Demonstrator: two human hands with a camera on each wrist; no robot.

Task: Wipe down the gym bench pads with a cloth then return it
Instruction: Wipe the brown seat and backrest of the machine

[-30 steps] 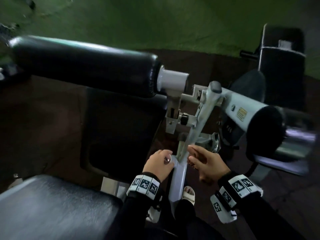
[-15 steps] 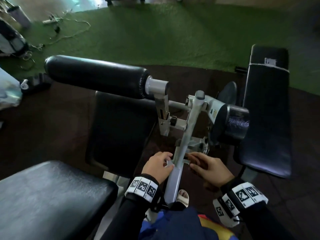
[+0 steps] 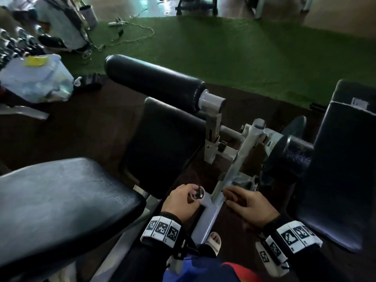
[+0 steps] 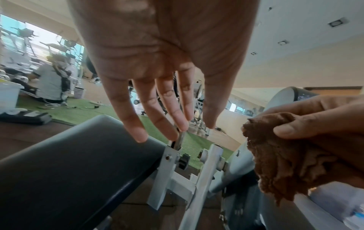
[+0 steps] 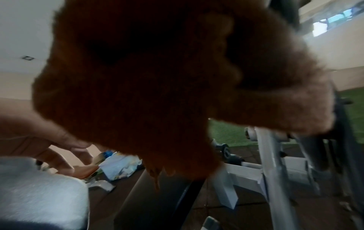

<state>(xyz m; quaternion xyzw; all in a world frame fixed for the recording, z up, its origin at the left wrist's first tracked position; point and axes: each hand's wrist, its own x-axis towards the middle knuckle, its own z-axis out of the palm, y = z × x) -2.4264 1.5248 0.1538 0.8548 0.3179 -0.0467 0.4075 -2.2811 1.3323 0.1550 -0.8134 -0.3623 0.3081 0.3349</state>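
Both hands sit lower in the head view than a second ago, and more of the green floor [image 3: 234, 49] shows at the top, so the head has tipped up. Since then the left hand [image 3: 181, 202] has let go of the grey post [image 3: 205, 218]. It is now beside a small round knob [image 3: 198, 193] on that post. From the wrist camera its fingers [image 4: 157, 109] are straight and spread, and they hold nothing. The right hand [image 3: 250, 206] is on the other side of the post, palm down, with its fingers pointing at the frame. Its fingers are curled around a brown cloth [image 4: 283, 157], with the thumb pressed on top. The cloth is bunched up in that hand and hangs down in a fuzzy lump near the post. It does not touch any pad. I count two hands and one cloth. There are two black rolls: a long one [image 3: 152, 80] up high and a short one [image 3: 293, 153] on the right. There are four flat black pads: a seat [image 3: 61, 200] at the left, one [image 3: 162, 143] under the long roll, and two on the right, one [image 3: 341, 180] in front of the other [image 3: 356, 90]. A clear bag [image 3: 36, 78] lies far off on the floor at the left.
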